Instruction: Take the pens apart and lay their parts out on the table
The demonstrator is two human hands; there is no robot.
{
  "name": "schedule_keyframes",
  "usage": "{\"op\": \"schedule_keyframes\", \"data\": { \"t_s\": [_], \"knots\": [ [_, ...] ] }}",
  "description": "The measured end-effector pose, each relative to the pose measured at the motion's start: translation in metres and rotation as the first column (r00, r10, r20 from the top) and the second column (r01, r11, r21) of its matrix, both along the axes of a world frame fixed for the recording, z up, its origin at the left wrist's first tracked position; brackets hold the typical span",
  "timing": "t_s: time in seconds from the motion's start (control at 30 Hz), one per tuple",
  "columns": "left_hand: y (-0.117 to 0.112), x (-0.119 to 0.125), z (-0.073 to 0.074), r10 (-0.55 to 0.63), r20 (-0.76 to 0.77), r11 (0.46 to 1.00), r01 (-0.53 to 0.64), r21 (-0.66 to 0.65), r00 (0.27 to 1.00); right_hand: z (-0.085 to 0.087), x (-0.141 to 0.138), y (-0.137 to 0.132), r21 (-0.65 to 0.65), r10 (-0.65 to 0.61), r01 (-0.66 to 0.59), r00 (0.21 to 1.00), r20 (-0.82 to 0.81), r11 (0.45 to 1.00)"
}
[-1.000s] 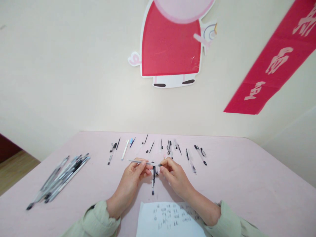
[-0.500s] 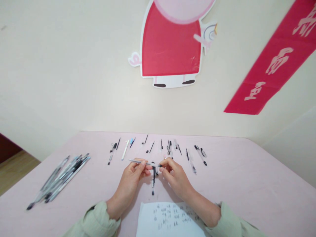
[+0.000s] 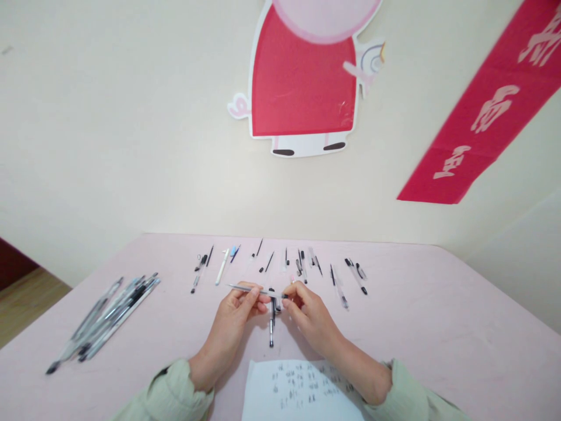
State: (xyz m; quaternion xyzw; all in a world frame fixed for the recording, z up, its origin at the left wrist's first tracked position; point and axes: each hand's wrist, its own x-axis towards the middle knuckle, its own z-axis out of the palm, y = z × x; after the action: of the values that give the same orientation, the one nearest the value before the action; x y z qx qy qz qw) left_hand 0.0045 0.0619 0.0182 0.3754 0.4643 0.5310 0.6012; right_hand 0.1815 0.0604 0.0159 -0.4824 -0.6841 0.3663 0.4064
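Note:
Both my hands hold one thin pen [image 3: 248, 288] level above the pink table [image 3: 438, 333]. My left hand [image 3: 234, 318] pinches its clear barrel near the middle, the tip end sticking out to the left. My right hand [image 3: 307, 310] pinches the dark end of the same pen at the right. Below the hands a black pen [image 3: 272, 327] lies on the table, pointing towards me. A sheet of paper [image 3: 302, 392] with handwriting lies at the near edge between my forearms.
A row of several pens and loose pen parts [image 3: 280, 266] lies across the table behind my hands. A bundle of several pens [image 3: 105, 318] lies at the left. A cartoon cut-out [image 3: 307, 82] and a red banner [image 3: 486, 111] hang on the wall.

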Motion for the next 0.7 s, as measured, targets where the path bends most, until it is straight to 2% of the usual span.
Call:
{"op": "schedule_keyframes", "data": {
  "t_s": [0.2, 0.37, 0.53, 0.7],
  "knots": [
    [-0.0006, 0.0001, 0.0022, 0.002, -0.004, 1.000, -0.002, -0.001, 1.000, -0.0016, 0.0011, 0.0006, -0.056, 0.058, -0.057, 0.998, 0.018, 0.997],
    [-0.0007, 0.0004, 0.0040, 0.015, -0.013, 1.000, -0.015, -0.009, 1.000, -0.0003, 0.0000, -0.0003, -0.003, 0.015, -0.015, 1.000, 0.021, 1.000],
    [-0.0001, -0.0002, 0.0033, 0.024, -0.016, 1.000, -0.024, -0.007, 1.000, -0.0018, 0.0004, -0.0007, -0.031, 0.001, -0.001, 1.000, 0.023, 1.000],
    [-0.0001, 0.0003, 0.0031, 0.014, -0.032, 1.000, -0.014, 0.002, 0.999, -0.0031, 0.0018, 0.0002, -0.052, 0.070, -0.069, 0.997, 0.029, 0.996]
  ]
}}
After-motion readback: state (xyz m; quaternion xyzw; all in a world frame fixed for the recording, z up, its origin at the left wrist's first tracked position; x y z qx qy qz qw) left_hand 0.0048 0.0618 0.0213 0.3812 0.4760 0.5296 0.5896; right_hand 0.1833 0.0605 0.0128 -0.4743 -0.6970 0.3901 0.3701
